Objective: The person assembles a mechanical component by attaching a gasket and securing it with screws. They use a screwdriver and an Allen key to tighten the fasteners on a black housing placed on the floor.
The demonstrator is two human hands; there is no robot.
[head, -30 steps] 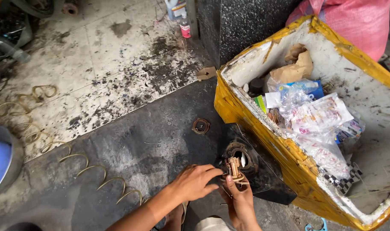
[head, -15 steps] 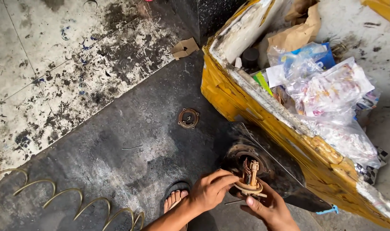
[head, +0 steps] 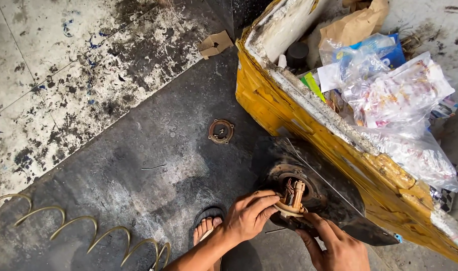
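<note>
Both my hands hold a small tan and orange pump-like part [head: 292, 196] at the round opening of a black tank [head: 334, 200] lying on the floor. My left hand [head: 249, 217] grips the part's flange from the left, fingers curled around it. From below right, my right hand [head: 334, 246] pinches the flange's edge. The part sits upright, half in the opening. A rusty round ring [head: 221, 131] lies apart on the dark mat, up and to the left of the tank.
A yellow foam box [head: 289, 108] full of plastic bags and packets stands against the tank on the right. A coiled wire spring [head: 88, 236] lies at lower left. My sandalled foot [head: 207, 227] rests by my left wrist. A cardboard scrap [head: 215, 44] lies on stained tiles.
The camera has tilted down and closer to the tank. My hands stay on the part at the opening, with the right hand shifted lower under its flange.
</note>
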